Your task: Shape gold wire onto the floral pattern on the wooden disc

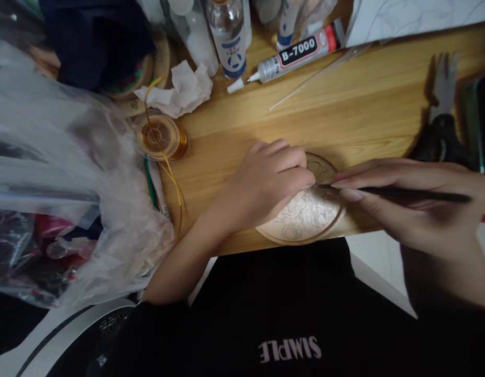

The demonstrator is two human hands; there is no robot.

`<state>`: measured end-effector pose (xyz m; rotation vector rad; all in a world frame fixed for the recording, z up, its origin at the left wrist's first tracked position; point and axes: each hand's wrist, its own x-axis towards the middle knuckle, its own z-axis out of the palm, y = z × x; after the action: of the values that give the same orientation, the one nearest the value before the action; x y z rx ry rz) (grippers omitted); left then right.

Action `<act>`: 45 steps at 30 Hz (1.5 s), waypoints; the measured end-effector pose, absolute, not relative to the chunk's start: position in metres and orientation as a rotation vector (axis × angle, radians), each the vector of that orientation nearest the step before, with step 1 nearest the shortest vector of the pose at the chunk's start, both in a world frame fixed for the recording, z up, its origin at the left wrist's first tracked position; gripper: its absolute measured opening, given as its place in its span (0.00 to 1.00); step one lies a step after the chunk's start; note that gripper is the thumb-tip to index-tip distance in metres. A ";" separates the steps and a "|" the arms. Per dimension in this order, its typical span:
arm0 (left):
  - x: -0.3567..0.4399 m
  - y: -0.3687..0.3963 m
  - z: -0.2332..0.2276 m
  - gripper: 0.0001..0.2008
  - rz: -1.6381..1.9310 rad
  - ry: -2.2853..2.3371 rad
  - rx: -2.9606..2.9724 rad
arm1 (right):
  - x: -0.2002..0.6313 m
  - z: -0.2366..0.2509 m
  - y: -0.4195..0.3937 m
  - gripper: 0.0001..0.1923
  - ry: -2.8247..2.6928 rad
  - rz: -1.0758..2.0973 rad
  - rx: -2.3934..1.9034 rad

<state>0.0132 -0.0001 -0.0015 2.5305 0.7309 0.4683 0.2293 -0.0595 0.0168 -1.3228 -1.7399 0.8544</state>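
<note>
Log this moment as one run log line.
left hand: pressing on round wooden disc | right hand: holding thin black tool, tip at disc | table: glue tube

A: Light is soft and fairly dim, warm on the table (368, 99). It seems to come from the upper left, since the pliers (442, 104) throw a dark shadow toward the lower right.

B: Any glare?

A: Pale sheen on the plastic bag (69, 173) and a glint on the bottle (227, 31). The shirt (289, 314) is near black, with little detail.

B: Sharpness?

A: The right hand (415, 204) is smeared by motion blur. The left hand (266, 183) is crisper. Edges bend and stretch, and the corners are soft.
</note>
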 end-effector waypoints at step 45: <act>0.016 0.003 -0.020 0.11 0.474 0.951 2.546 | 0.260 0.003 -0.006 0.13 -2.295 0.761 -0.991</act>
<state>0.0163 0.0026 -0.0197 2.5457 0.9506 0.4741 0.2596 -0.0062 0.0027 -0.9911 -2.2950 0.7608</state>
